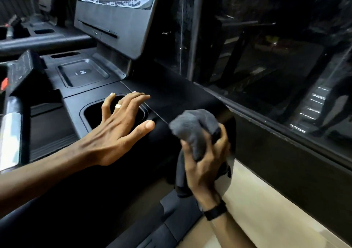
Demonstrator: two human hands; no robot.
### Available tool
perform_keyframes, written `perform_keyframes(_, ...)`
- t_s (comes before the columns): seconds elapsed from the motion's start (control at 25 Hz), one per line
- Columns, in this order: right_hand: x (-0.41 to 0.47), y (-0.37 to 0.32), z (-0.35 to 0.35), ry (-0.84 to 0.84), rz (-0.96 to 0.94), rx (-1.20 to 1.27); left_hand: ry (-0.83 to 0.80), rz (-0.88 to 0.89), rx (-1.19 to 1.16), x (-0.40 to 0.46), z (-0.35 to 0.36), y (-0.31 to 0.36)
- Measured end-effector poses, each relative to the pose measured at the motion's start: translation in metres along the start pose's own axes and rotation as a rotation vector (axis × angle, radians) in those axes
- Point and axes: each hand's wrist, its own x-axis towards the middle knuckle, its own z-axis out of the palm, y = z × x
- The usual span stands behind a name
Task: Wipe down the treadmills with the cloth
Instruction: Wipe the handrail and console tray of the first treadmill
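Right hand (204, 163) fingers clamped on bunched grey cloth (194, 129), near-right end of treadmill console (171, 99). Left hand (118, 131) fingers spread, over cup holder (91, 114). Cloth looks soft, light; best held wadded.

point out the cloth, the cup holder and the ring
cloth (192, 127): head view, on the bunched grey top above the fingers
cup holder (93, 117): head view, on its dark inside, left part
ring (118, 106): head view, on the band

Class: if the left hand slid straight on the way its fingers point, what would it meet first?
Probably the base of the console. The left hand lies spread over the cup holder, fingers pointing up-right; depth is unclear.
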Motion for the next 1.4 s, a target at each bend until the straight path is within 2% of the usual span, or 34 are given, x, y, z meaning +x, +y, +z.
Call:
perform_keyframes(0.12,0.054,0.029,0.001,0.062,0.171,-0.138,0.027,-0.016,0.004,-0.001,-0.001,0.000)
perform_keyframes(0.2,0.106,0.026,0.014,-0.074,0.254,-0.364,0.035,-0.014,-0.004,-0.001,0.000,0.001)
perform_keyframes(0.28,0.137,-0.002,0.030,-0.285,0.162,-0.527,0.045,-0.003,-0.013,0.000,0.000,0.001)
perform_keyframes(0.36,0.128,-0.039,0.039,-0.410,-0.030,-0.525,0.080,0.014,-0.023,-0.001,0.000,0.000)
perform_keyframes(0.44,0.087,-0.061,0.035,-0.383,-0.177,-0.420,0.132,0.013,-0.041,-0.004,-0.001,-0.001)
perform_keyframes(0.52,0.045,-0.056,0.016,-0.276,-0.218,-0.270,0.167,-0.008,-0.060,-0.007,-0.001,-0.001)
perform_keyframes(0.64,0.062,-0.017,0.000,-0.164,-0.067,-0.270,0.160,-0.013,-0.045,-0.006,-0.002,0.000)
perform_keyframes(0.76,0.124,-0.008,0.023,-0.290,0.158,-0.490,0.148,0.017,-0.028,-0.004,-0.001,0.001)
perform_keyframes(0.8,0.137,-0.017,0.033,-0.348,0.166,-0.558,0.153,0.026,-0.027,-0.003,-0.002,0.000)
perform_keyframes(0.88,0.140,-0.046,0.050,-0.440,0.045,-0.635,0.166,0.044,-0.027,-0.002,-0.001,0.000)
perform_keyframes(0.96,0.108,-0.070,0.051,-0.468,-0.114,-0.566,0.183,0.062,-0.036,-0.003,-0.001,-0.001)
perform_keyframes(1.08,0.045,-0.065,0.015,-0.305,-0.231,-0.310,0.203,0.041,-0.049,-0.005,-0.001,-0.002)
perform_keyframes(1.16,0.046,-0.037,-0.003,-0.221,-0.167,-0.308,0.214,-0.001,-0.066,-0.008,-0.002,-0.001)
perform_keyframes(1.28,0.108,-0.019,0.019,-0.262,0.137,-0.516,0.212,-0.017,-0.043,-0.007,-0.001,0.001)
perform_keyframes(1.32,0.127,-0.025,0.033,-0.319,0.162,-0.580,0.211,-0.020,-0.037,-0.006,-0.001,0.001)
perform_keyframes(1.4,0.144,-0.044,0.055,-0.433,0.053,-0.645,0.214,-0.034,-0.038,-0.005,0.000,0.001)
